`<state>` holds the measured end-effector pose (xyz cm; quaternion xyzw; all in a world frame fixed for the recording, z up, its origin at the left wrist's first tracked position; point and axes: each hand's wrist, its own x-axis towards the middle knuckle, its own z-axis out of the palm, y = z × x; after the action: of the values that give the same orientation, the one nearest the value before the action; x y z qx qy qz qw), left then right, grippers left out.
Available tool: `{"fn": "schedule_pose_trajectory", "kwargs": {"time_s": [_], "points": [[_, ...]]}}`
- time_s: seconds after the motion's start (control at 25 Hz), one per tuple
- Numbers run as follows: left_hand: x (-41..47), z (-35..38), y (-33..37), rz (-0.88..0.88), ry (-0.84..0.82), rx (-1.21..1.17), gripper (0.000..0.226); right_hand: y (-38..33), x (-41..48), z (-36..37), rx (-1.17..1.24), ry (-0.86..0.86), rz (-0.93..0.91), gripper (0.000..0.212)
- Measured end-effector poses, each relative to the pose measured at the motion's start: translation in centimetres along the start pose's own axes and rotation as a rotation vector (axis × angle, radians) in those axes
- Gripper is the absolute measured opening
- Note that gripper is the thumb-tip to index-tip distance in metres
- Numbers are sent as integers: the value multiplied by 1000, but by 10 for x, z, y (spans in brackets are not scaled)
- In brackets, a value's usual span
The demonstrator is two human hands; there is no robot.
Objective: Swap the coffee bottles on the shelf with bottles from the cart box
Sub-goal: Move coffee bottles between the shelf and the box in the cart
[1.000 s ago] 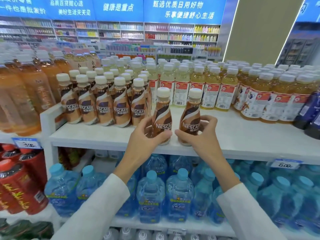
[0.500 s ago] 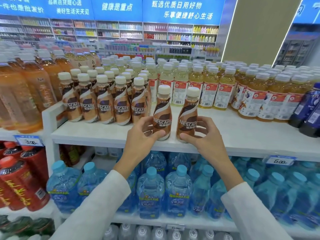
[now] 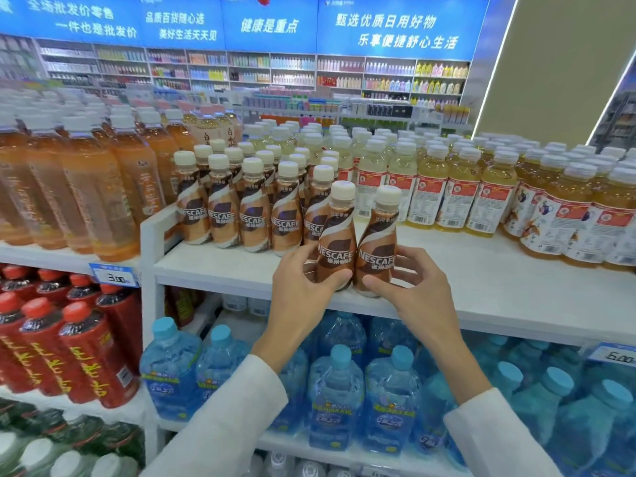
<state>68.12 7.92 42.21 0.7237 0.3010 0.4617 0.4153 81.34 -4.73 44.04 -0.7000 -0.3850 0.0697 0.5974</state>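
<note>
— At the front edge of the white shelf (image 3: pixel 481 287), what do the hands have?

— The left hand (image 3: pixel 303 284) is curled round the lower half of a brown-and-white plastic coffee bottle (image 3: pixel 339 235) with a cream cap, thumb across the front under the label. The right hand (image 3: pixel 416 290) grips a second coffee bottle (image 3: pixel 378 242) of the same kind, thumb low on the front and fingers wrapped behind.

— Are the two apart?

— No, they are side by side and their bellies touch. Both lean a little, caps towards the right. Their bases are right at the shelf's front edge; I cannot tell whether they rest on it or are held just above it.

— And around them?

— Just behind and to the left, a block of matching coffee bottles (image 3: pixel 254 215) stands in rows at the shelf's left end. To the right, pale yellow drink bottles (image 3: pixel 457 194) with red-and-white labels fill the back. Past the left end, on a neighbouring shelf, stand tall orange tea bottles (image 3: pixel 86 187), with a blue price tag (image 3: pixel 115 275) on its front edge. Below the hands, blue-capped clear water bottles (image 3: pixel 335 390) crowd the lower shelf, and dark red bottles (image 3: pixel 86 349) with red caps stand to their left. White sleeves (image 3: pixel 223 425) cover both forearms.
</note>
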Motion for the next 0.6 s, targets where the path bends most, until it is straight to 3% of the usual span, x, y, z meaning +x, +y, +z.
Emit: {"fn": "schedule_pose_trajectory", "kwargs": {"time_s": [0.6], "points": [[38,-175,-61,-90,315,4,49,-58,0,211,112,-123,-104,52]]}}
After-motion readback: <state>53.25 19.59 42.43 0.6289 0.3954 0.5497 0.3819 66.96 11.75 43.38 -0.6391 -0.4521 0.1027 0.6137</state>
